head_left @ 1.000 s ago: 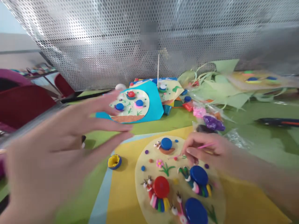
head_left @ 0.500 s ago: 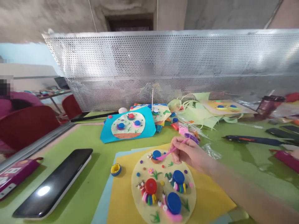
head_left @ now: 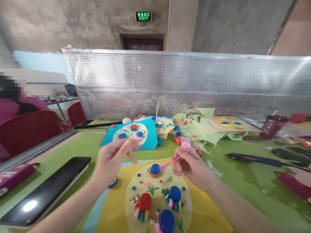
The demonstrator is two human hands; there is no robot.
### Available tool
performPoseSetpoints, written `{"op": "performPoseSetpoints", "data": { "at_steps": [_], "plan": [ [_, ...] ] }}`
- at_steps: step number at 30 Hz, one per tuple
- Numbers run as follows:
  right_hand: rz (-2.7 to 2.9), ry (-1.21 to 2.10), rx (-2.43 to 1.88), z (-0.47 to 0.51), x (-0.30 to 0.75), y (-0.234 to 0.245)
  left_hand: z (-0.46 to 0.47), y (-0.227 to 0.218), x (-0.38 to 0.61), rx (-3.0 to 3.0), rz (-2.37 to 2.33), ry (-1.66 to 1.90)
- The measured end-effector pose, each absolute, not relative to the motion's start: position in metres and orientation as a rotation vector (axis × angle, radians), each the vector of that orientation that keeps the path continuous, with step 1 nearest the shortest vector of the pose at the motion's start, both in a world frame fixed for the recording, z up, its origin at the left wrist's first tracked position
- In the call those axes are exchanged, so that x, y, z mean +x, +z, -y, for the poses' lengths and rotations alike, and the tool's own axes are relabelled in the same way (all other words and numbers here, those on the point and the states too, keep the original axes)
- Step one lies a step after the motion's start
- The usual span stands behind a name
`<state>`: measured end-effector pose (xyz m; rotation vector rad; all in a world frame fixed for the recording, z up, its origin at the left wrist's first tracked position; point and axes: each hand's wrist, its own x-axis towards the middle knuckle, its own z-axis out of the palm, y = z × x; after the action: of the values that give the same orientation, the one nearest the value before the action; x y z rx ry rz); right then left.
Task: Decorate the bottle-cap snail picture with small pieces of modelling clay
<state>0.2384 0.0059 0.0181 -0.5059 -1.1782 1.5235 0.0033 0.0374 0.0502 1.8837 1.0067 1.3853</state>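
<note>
My right hand (head_left: 188, 162) pinches a pink plastic modelling tool (head_left: 170, 162). Its tip is beside the upper blue bottle cap (head_left: 155, 168) of a clay snail, on a round pale card (head_left: 175, 182). My left hand (head_left: 113, 158) is held in the air with fingers stretched out, nothing visible in it. Below that hand, a blue cap with yellow clay (head_left: 112, 183) is partly covered. Lower on the card are a red cap (head_left: 145, 201) and two more blue caps (head_left: 167, 221) with coloured clay bodies, among clay dots and grass. Yellow paper (head_left: 114, 210) lies beneath.
A black phone (head_left: 53, 184) and a purple case (head_left: 17, 176) lie at the left. Behind stand a blue-backed craft picture (head_left: 152, 136), paper scraps (head_left: 201, 124) and a perforated metal screen (head_left: 189, 77). To the right are a dark pen-like tool (head_left: 255, 159) and a dark cup (head_left: 273, 126).
My left hand has come into view from the lower left, over the cap with yellow clay. The right hand still holds the pink tool by the upper snail. The view has tilted up.
</note>
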Motion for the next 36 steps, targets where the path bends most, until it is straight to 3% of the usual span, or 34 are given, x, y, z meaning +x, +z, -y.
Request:
{"op": "performPoseSetpoints", "data": {
  "at_steps": [8,26,36],
  "plan": [
    [1.225,1.551,-0.611,-0.009,0.236,0.011,-0.026,0.005,0.024,2.008,-0.723,1.042],
    [1.119,1.646,-0.845,-0.001,0.229,0.016,-0.02,0.007,0.02,2.061,-0.67,1.129],
    [1.081,1.651,-0.846,-0.003,0.233,0.017,-0.021,0.012,0.021,1.629,-0.687,1.067]
  ]
}}
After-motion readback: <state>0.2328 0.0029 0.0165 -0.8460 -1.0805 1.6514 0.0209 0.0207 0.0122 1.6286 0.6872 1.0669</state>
